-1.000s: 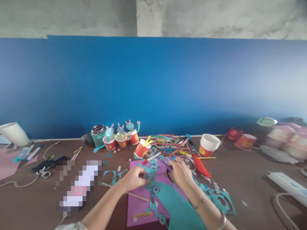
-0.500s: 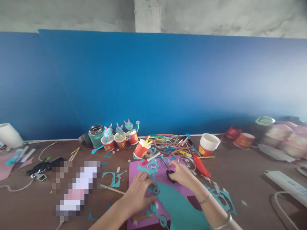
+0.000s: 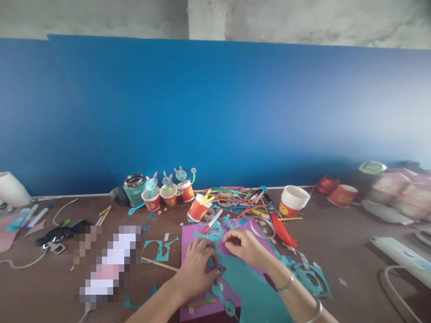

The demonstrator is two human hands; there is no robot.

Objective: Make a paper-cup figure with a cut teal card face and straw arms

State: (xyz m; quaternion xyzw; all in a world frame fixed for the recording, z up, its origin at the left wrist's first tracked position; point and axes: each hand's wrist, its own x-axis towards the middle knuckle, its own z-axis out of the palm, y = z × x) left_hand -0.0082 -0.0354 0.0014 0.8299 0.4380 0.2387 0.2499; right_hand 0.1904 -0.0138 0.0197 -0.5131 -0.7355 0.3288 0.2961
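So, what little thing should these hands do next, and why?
Perhaps the left hand should pinch up the small round teal cut-out. Its thumb and fingertips are right at that piece, though I can't tell if they grip it, and the right hand, over the teal sheet, shows nothing clearly held.

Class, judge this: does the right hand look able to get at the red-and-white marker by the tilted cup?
Probably yes. The marker lies close beyond the right hand, with only low paper scraps seeming to lie between; the left hand sits off to one side.
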